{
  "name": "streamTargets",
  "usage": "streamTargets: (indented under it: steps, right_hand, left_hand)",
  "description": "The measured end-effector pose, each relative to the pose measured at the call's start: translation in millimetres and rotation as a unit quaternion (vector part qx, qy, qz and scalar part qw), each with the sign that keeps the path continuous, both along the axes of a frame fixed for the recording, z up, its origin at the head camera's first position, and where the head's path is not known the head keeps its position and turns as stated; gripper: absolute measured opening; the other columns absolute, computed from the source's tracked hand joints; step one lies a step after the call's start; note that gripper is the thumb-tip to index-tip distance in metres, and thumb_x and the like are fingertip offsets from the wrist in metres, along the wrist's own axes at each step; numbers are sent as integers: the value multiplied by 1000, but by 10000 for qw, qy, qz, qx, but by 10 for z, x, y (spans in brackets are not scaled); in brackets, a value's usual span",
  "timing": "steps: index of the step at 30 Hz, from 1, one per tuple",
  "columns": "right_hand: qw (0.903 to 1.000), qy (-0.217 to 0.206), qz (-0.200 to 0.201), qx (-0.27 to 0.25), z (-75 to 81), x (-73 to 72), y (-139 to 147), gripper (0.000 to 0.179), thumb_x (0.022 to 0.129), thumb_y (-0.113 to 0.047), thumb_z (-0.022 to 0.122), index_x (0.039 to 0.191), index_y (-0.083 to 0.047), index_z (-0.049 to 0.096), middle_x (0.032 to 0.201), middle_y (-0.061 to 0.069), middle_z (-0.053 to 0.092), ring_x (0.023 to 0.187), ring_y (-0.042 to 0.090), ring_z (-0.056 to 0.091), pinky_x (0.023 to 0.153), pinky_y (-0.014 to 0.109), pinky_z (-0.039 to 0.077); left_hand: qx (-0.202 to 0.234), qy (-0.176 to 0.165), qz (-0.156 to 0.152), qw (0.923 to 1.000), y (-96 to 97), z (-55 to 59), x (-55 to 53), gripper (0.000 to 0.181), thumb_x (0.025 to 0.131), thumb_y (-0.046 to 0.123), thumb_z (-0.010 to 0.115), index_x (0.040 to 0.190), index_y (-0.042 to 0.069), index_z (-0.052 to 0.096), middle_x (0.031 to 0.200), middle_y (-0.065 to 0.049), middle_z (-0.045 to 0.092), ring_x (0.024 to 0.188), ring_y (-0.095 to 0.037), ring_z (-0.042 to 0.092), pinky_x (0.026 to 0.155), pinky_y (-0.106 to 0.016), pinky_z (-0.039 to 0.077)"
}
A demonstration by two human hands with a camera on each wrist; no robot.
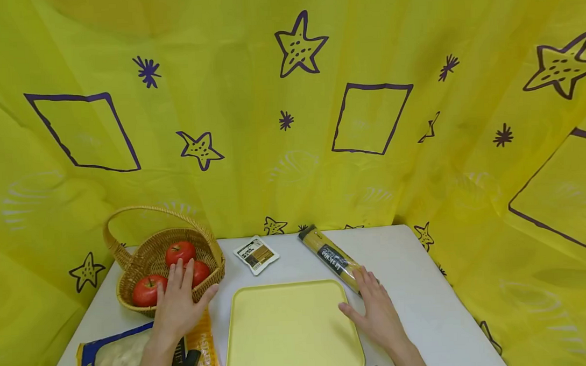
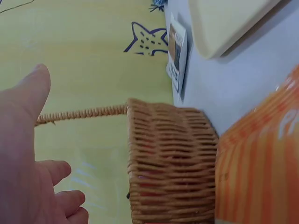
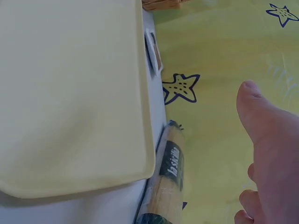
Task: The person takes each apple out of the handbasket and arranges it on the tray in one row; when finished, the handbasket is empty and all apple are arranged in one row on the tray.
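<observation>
Head view first, since I'm standing here watching: left hand (image 1: pixel 178 308) is spread wide over the near side of the wicker basket (image 1: pixel 147 259), lower left of the frame, right hand (image 1: pixel 376 312) is spread wide too, beside the tray by the near end of the long pasta pack (image 1: pixel 331 258), right of centre. Neither is holding anything afaict, and both wrist views show a gap between thumb and goods, though I can't tell if any fingertip brushes something. So my guess is we're at the reaching stage, nothing gripped. If something is to be picked up, the next move calls for lowering a hand and curling the fingers round an apple or the pack. Headcount: three red apples (image 1: pixel 181 252), all inside the one basket, one pasta pack lying slantwise, one pale yellow tray (image 1: pixel 293 328) bottom centre with nothing on it, one small white packet (image 1: pixel 256 255) just above the tray, one orange bag (image 1: pixel 204 342) and one blue-edged bag (image 1: pixel 117 356) lower left, partly behind the left arm. All on one white table (image 1: pixel 423 307).
</observation>
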State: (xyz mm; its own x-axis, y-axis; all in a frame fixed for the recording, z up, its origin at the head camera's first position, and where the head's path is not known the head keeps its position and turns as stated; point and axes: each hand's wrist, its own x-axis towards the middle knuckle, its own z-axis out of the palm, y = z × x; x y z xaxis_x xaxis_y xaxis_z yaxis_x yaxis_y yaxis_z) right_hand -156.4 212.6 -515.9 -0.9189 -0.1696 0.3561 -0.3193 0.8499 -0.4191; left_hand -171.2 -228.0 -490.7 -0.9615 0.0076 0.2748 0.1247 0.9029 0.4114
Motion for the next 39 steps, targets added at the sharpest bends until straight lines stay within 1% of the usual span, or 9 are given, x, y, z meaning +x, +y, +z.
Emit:
streamTargets:
  steps: [5, 10, 13, 17, 21, 26, 31, 36, 39]
  right_hand:
    - [9998, -23, 57, -203, -31, 65, -12, 86, 87, -48, 70, 151, -2, 34, 155, 22, 26, 139, 43, 26, 105, 63, 25]
    - [9973, -268, 186, -662, -50, 144, -32, 86, 88, -43, 72, 152, -4, 31, 157, 20, 23, 136, 46, 29, 97, 69, 32]
    - [9947, -396, 271, -912, -77, 192, -38, 85, 88, -40, 73, 152, -2, 31, 157, 20, 23, 136, 46, 29, 96, 70, 33]
    - [9921, -461, 321, -1122, -145, 246, -21, 84, 88, -35, 73, 152, -2, 30, 156, 21, 25, 136, 45, 29, 98, 67, 32]
    - [9888, -618, 300, -1321, -217, 301, -9, 82, 89, -33, 73, 152, -3, 30, 154, 21, 27, 135, 45, 31, 100, 64, 33]
    - [9813, -934, 226, -1665, -291, 373, -10, 81, 88, -32, 74, 152, -5, 32, 154, 19, 30, 128, 46, 42, 97, 60, 39]
    - [9704, -1315, 101, -2025, -349, 447, -3, 81, 88, -32, 74, 151, -3, 33, 152, 22, 32, 116, 51, 50, 91, 61, 44]
    - [9574, -1653, 81, -2368, -407, 499, -5, 83, 87, -29, 76, 151, 0, 32, 151, 25, 32, 124, 51, 44, 95, 58, 43]
    - [9435, -2057, -4, -2598, -425, 525, -18, 87, 85, -31, 77, 151, 0, 30, 152, 25, 30, 130, 49, 37, 99, 55, 40]
  left_hand:
    - [313, 35, -115, 9994, -78, 53, -42, 93, 93, 56, 56, 153, -5, 19, 155, -32, 12, 141, -48, 7, 101, -75, 9]
    - [690, 142, -204, 9973, -142, 104, -88, 94, 92, 49, 63, 152, -7, 17, 153, -35, 12, 139, -53, 9, 100, -75, 17]
    - [784, 336, -157, 9962, -183, 122, -128, 94, 91, 45, 67, 152, -8, 18, 152, -35, 14, 135, -57, 19, 94, -76, 26]
    - [938, 513, -110, 9942, -242, 132, -188, 94, 90, 41, 69, 151, -9, 17, 151, -35, 19, 128, -59, 31, 91, -75, 31]
    - [1338, 244, 26, 9907, -319, 162, -239, 97, 90, 43, 68, 152, -8, 13, 150, -36, 22, 129, -57, 31, 98, -71, 28]
    - [1847, -428, 390, 9811, -426, 235, -285, 104, 90, 52, 65, 154, -3, 4, 153, -34, 16, 134, -55, 21, 103, -70, 20]
    - [2032, -714, 619, 9746, -504, 296, -356, 105, 90, 55, 61, 154, -2, 1, 154, -33, 13, 135, -56, 18, 104, -70, 19]
    - [2135, -841, 702, 9708, -569, 326, -457, 104, 92, 57, 58, 154, -4, 1, 153, -34, 13, 136, -55, 18, 106, -66, 19]
    - [2261, -990, 763, 9660, -611, 331, -526, 104, 93, 58, 56, 153, -5, 0, 153, -35, 11, 137, -53, 15, 107, -65, 18]
